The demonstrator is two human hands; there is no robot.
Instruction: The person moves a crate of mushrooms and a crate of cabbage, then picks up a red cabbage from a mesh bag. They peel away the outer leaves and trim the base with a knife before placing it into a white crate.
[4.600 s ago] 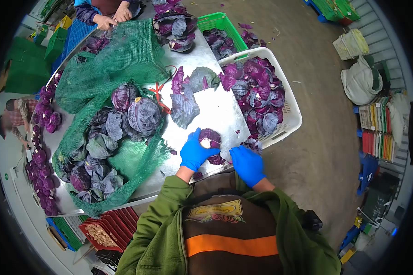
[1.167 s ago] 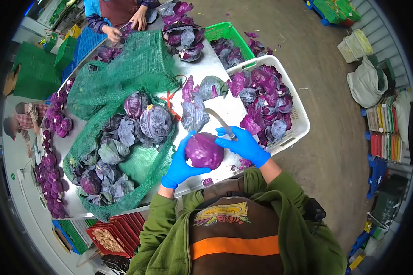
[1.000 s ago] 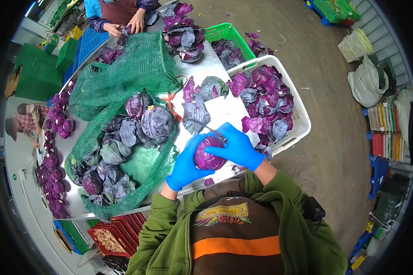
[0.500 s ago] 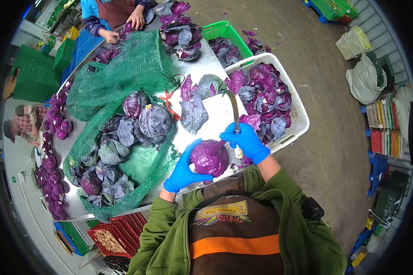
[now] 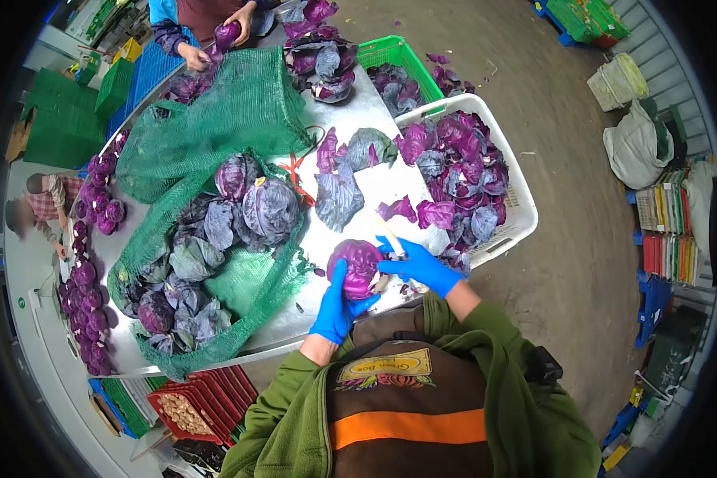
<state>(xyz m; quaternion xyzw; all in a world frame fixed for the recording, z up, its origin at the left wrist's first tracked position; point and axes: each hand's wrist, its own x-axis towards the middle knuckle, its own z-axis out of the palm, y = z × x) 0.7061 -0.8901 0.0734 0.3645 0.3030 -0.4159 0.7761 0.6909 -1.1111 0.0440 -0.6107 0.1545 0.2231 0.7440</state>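
Observation:
A peeled red cabbage (image 5: 354, 265) is above the near edge of the metal table. My left hand (image 5: 338, 307) in a blue glove cups it from the left and below, fingers wrapped round it. At its right side my right hand (image 5: 424, 267), also gloved in blue, is closed on a knife (image 5: 390, 240). A pale part of the knife sticks up above the fingers; I cannot clearly make out the blade. Loose purple leaves (image 5: 398, 209) lie just beyond the right hand.
A green mesh sack (image 5: 275, 315) with unpeeled red cabbages (image 5: 269, 209) lies left of centre. On the right stands a white crate (image 5: 522, 211) of leaves, with a green crate (image 5: 398, 54) behind. Peeled cabbages (image 5: 85, 275) line the far-left edge. A co-worker's hands (image 5: 195, 57) handle cabbage opposite.
The cabbage has turned in my left hand. The knife has swung from its upright, curved-blade position to beside the cabbage. A purple leaf now lies on the table beyond the right hand.

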